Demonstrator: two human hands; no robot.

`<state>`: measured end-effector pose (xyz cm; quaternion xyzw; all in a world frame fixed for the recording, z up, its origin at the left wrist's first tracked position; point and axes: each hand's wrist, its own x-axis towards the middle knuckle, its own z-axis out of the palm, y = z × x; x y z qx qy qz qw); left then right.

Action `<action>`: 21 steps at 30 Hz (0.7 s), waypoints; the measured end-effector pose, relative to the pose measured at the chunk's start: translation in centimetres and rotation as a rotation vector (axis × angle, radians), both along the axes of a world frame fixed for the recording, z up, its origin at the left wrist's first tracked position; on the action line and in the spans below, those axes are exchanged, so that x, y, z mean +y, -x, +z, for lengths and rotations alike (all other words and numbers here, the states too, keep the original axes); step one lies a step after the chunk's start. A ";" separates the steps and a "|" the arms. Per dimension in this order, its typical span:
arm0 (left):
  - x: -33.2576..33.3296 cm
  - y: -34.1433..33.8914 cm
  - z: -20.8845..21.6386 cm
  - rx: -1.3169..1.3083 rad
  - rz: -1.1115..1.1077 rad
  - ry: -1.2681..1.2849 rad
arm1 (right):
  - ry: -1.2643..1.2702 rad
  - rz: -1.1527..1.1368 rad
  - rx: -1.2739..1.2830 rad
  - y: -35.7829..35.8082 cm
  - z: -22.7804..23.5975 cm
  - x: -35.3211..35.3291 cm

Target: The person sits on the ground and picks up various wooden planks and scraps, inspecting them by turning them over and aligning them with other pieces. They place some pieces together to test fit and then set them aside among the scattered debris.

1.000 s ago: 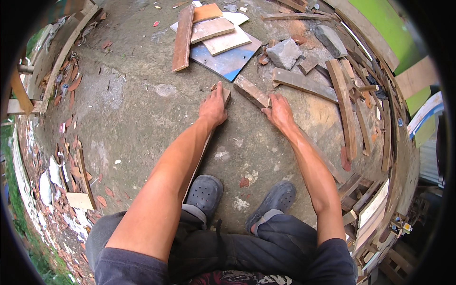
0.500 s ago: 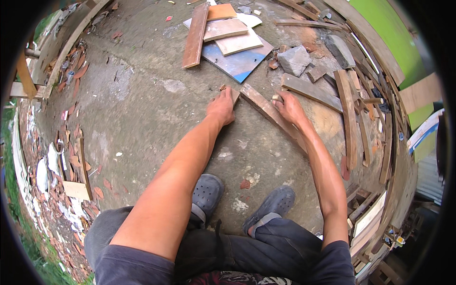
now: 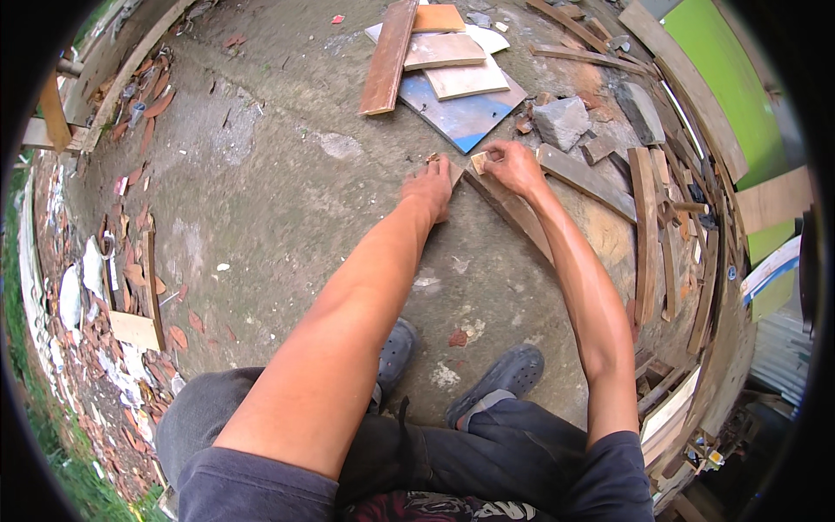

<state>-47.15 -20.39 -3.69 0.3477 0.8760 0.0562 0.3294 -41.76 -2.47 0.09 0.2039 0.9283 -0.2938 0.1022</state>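
My right hand point(image 3: 515, 169) pinches a small pale wooden block point(image 3: 478, 163) at the far end of a long wooden plank point(image 3: 515, 214). The plank lies slantwise on the ground, partly under my right hand and forearm. My left hand point(image 3: 425, 189) is closed over a short piece of wood point(image 3: 455, 173), just left of the plank's far end. Most of that piece is hidden under the fingers. Beyond both hands lies a blue and grey board point(image 3: 452, 122) with a corner toward me.
Several wood offcuts point(image 3: 444, 52) and a reddish-brown plank point(image 3: 389, 61) are stacked on the board. Grey stones point(image 3: 561, 122) and more planks point(image 3: 644, 235) lie to the right. Dry leaves and scraps point(image 3: 130, 278) cover the left side. My feet in clogs point(image 3: 500, 380) are below.
My right hand has moved from beside the plank to its far end, carrying the small wooden block. My left hand stays on its piece of wood. The whole view has shifted slightly.
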 end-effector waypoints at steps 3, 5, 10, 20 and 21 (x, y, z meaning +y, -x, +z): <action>0.4 0.1 -0.3 -0.004 -0.026 0.003 | -0.018 0.022 0.045 -0.4 -1.0 0.5; 0.3 0.2 -0.7 0.003 -0.030 0.000 | -0.027 0.018 0.041 -0.5 -1.2 0.3; 0.2 0.4 -0.8 0.001 -0.045 0.006 | -0.138 0.144 0.060 -0.5 -1.0 -0.7; 0.1 0.5 -0.7 -0.014 -0.056 -0.008 | -0.167 0.219 -0.058 0.2 -0.1 -1.2; 0.1 0.5 -0.6 -0.017 -0.058 -0.005 | -0.126 0.204 -0.036 0.0 -0.1 -1.1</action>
